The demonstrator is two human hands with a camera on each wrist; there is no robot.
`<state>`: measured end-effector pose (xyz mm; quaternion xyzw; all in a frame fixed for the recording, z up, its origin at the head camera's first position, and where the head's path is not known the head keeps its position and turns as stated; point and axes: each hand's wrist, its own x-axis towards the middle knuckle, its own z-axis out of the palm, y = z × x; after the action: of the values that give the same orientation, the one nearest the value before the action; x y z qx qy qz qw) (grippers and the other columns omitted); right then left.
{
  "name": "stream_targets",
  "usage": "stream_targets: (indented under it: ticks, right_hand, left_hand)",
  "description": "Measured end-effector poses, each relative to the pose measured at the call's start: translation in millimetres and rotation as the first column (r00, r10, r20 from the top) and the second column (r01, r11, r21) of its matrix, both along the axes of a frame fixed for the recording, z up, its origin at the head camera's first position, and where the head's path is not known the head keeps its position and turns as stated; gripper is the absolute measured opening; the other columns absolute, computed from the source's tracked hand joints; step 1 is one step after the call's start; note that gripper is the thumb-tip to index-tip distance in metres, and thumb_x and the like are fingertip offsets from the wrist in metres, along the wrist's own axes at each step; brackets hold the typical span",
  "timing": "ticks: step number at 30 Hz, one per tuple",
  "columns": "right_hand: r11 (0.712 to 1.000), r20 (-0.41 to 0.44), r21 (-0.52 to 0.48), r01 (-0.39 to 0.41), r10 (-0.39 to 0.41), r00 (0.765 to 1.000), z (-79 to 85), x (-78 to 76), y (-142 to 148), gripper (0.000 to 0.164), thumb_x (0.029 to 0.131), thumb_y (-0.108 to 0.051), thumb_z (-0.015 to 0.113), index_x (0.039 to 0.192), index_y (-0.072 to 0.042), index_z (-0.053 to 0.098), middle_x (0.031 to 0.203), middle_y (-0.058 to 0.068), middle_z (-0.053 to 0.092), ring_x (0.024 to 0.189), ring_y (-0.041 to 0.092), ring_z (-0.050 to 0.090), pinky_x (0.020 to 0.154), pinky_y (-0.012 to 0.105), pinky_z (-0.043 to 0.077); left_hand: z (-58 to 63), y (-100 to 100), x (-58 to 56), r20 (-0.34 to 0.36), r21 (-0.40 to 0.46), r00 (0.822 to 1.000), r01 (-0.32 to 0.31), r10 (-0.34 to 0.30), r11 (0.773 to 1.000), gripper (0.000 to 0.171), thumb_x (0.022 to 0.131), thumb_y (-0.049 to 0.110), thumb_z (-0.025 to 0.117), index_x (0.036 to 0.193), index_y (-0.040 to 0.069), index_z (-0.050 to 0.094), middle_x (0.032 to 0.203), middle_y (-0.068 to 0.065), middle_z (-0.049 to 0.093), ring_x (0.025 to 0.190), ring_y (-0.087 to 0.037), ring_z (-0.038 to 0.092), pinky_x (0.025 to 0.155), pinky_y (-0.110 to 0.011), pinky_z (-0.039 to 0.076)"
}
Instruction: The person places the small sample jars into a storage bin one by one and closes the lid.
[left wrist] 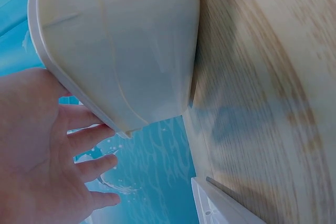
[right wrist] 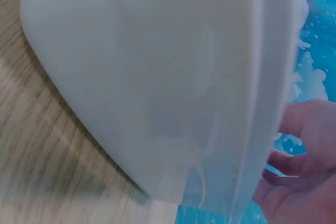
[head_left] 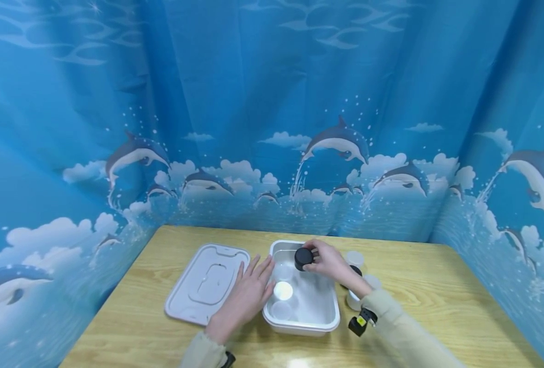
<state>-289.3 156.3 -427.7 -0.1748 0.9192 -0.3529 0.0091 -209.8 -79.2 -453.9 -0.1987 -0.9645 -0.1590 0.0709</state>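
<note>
A white plastic bin [head_left: 315, 301] stands on the table, with several round white-lidded jars [head_left: 283, 291] along its left side inside. My right hand [head_left: 324, 260] reaches over the bin's far right part and holds a small round black-lidded jar [head_left: 303, 256] between thumb and fingers. In the right wrist view the bin's wall hides that jar. At the bin's left rim rests my left hand [head_left: 249, 289], its fingers straight and spread. The left wrist view shows those fingers [left wrist: 86, 140] right at the rim, holding nothing.
Left of the bin lies a flat white lid [head_left: 203, 283] on the wooden table [head_left: 405, 271]. More jars [head_left: 356, 258], with white and black lids, stand to the right of the bin, partly behind my right forearm. A blue dolphin curtain [head_left: 253, 102] hangs behind the table.
</note>
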Motion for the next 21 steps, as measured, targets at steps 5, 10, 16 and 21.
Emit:
stream_targets:
  ticks: [5, 10, 16, 21]
  right_hand:
    - [0.991, -0.030, 0.130, -0.011, 0.015, 0.999, -4.8, -4.1, -8.8, 0.047, 0.079, -0.005, 0.086, 0.120, -0.002, 0.064, 0.114, 0.015, 0.068, 0.101, 0.032, 0.068, 0.083, 0.041, 0.061]
    - [0.975, -0.086, 0.216, -0.048, 0.068, 0.994, -10.5, -5.5, -15.4, 0.046, 0.077, -0.006, 0.088, 0.115, 0.001, 0.065, 0.106, 0.014, 0.069, 0.097, 0.030, 0.066, 0.080, 0.042, 0.059]
    - [0.968, -0.153, 0.242, -0.059, 0.098, 0.983, -17.6, -3.9, -20.1, 0.045, 0.074, -0.005, 0.089, 0.110, 0.003, 0.063, 0.103, 0.017, 0.069, 0.098, 0.033, 0.066, 0.084, 0.047, 0.056]
    - [0.975, -0.110, 0.221, -0.040, 0.066, 0.992, -20.0, -5.0, -23.9, 0.045, 0.079, -0.005, 0.086, 0.117, 0.002, 0.062, 0.111, 0.019, 0.069, 0.104, 0.035, 0.067, 0.088, 0.048, 0.057]
  left_hand:
    - [0.0, -0.3, 0.1, -0.002, 0.013, 1.000, 0.006, -0.006, 1.000, 0.056, 0.107, 0.034, 0.049, 0.155, 0.006, 0.040, 0.162, -0.010, 0.036, 0.151, -0.039, 0.026, 0.121, -0.066, 0.016]
    - [-0.2, 0.3, 0.5, -0.002, 0.002, 1.000, 0.004, -0.004, 1.000, 0.056, 0.107, 0.034, 0.049, 0.155, 0.006, 0.040, 0.162, -0.009, 0.036, 0.151, -0.038, 0.026, 0.121, -0.066, 0.017]
    - [0.9, 0.8, 0.9, -0.002, -0.016, 1.000, 0.002, -0.002, 1.000, 0.056, 0.108, 0.034, 0.047, 0.155, 0.006, 0.039, 0.163, -0.009, 0.035, 0.151, -0.037, 0.026, 0.121, -0.065, 0.017]
    - [2.0, 0.3, 1.1, 0.001, -0.027, 1.000, -0.004, 0.004, 1.000, 0.056, 0.108, 0.034, 0.047, 0.156, 0.007, 0.039, 0.163, -0.008, 0.035, 0.152, -0.036, 0.025, 0.122, -0.064, 0.017]
